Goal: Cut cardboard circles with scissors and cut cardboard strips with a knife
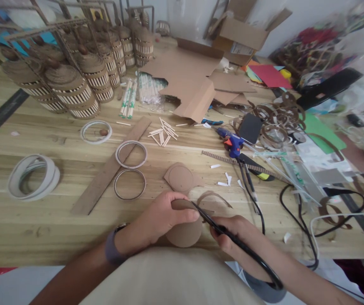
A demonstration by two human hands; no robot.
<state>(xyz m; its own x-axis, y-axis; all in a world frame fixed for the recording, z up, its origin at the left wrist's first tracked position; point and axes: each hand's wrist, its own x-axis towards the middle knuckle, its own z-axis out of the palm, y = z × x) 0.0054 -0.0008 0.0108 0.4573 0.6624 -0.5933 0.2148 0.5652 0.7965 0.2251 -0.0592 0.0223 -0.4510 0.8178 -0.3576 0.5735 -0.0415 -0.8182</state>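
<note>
In my left hand [161, 216] a small curved cardboard piece [181, 205] is pinched between thumb and fingers. My right hand [235, 235] is closed around the handle of black scissors [247, 250]. The blades point up and left, meeting the edge of the cardboard piece beside my left thumb. Under my hands, near the table's front edge, lies a round cardboard disc [185, 233]. Just beyond them rest a cardboard scrap with a circle outlined on it [179, 176] and a curved cardboard offcut [215, 195].
Cardboard rings [129, 184] and a long cardboard strip [112, 165] lie left of centre. A blue glue gun [233, 143] with a black cord sits to the right, near tangled paper strips [277, 123]. Lantern-like cardboard models [70, 87] stand back left; large cardboard sheets [185, 76] lie behind.
</note>
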